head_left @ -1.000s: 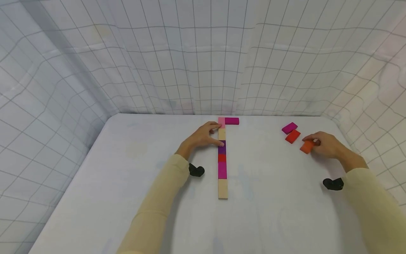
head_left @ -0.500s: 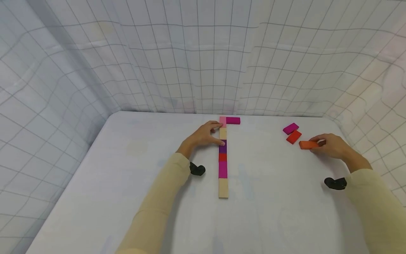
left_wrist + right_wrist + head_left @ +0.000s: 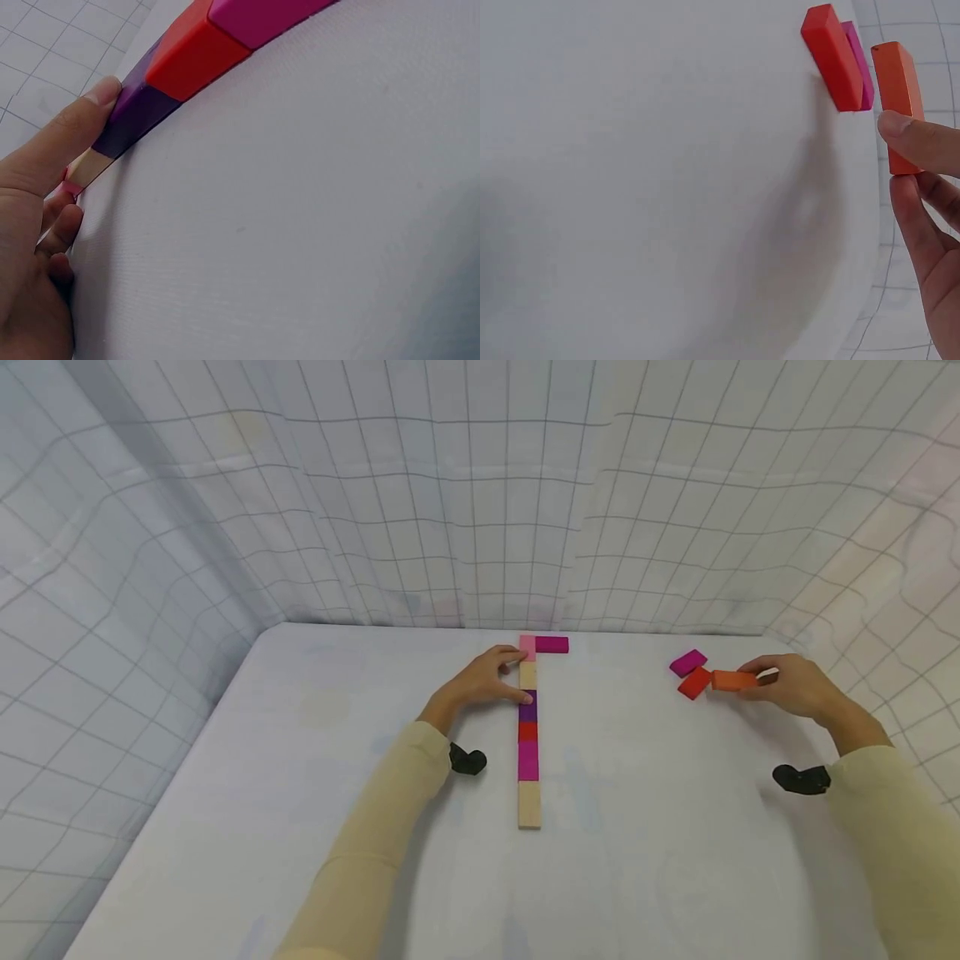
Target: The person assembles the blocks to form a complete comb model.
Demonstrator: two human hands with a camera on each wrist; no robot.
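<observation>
My left hand [image 3: 483,681] touches a straight row of coloured blocks. Its thumb rests on the purple block [image 3: 139,112]; its index finger touches the pink block [image 3: 528,645] at the far end. A plain wooden block [image 3: 528,675] lies between those two. Nearer me the row continues with a red block [image 3: 199,52], a magenta block [image 3: 528,760] and another plain wooden block [image 3: 529,806]. On the right, my right hand [image 3: 798,687] pinches an orange block [image 3: 896,82] between thumb and fingers. In the right wrist view it appears raised above the table.
Another magenta block [image 3: 552,645] lies crosswise against the pink one. Left of the right hand lie a loose red block [image 3: 693,682] and a loose magenta block [image 3: 687,662]. Grid-patterned curtains [image 3: 480,510] stand behind and beside the white table [image 3: 645,827].
The right hand has turned the orange block crosswise, then moved it slightly away from me, close to the loose red block in the head view. My left hand has kept its place on the row.
</observation>
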